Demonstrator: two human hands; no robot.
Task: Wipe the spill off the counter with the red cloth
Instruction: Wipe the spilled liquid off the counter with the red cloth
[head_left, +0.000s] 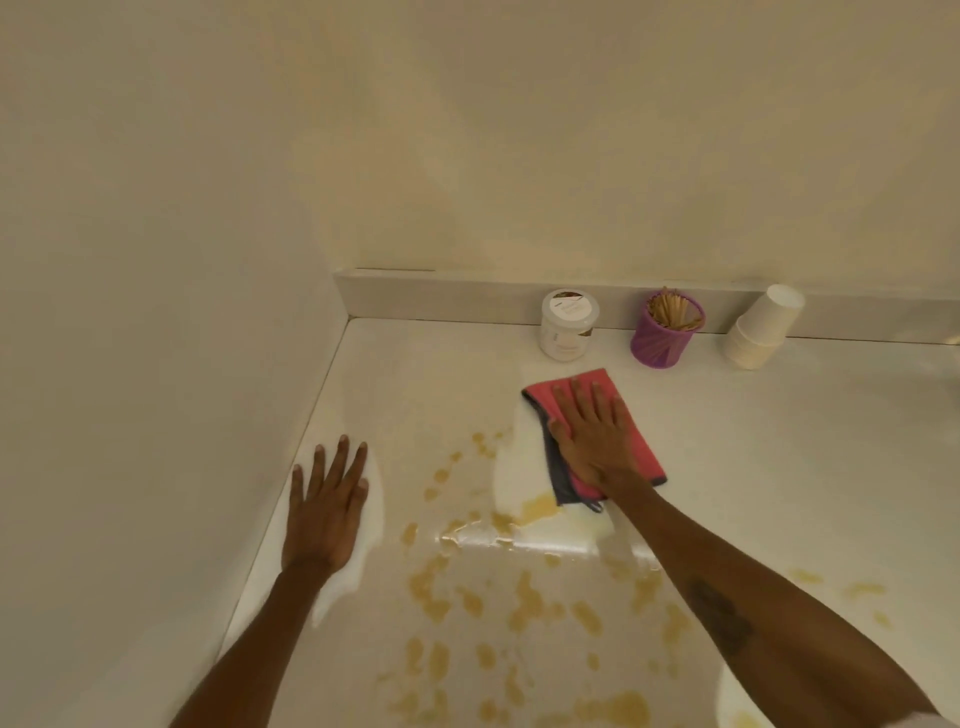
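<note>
Barely begun: the right hand (597, 441) lay flat and open on the red cloth (631, 441), left hand (327, 499) open on the table (779, 441); yellow spill (524, 603) remained widespread.

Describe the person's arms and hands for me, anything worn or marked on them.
Both forearms are bare, with no sleeves, gloves, watch or rings visible. The left hand and its forearm show no markings. The right hand is likewise unadorned, but the right forearm carries a dark tattoo on its upper side; its design is too blurred to make out.
</note>
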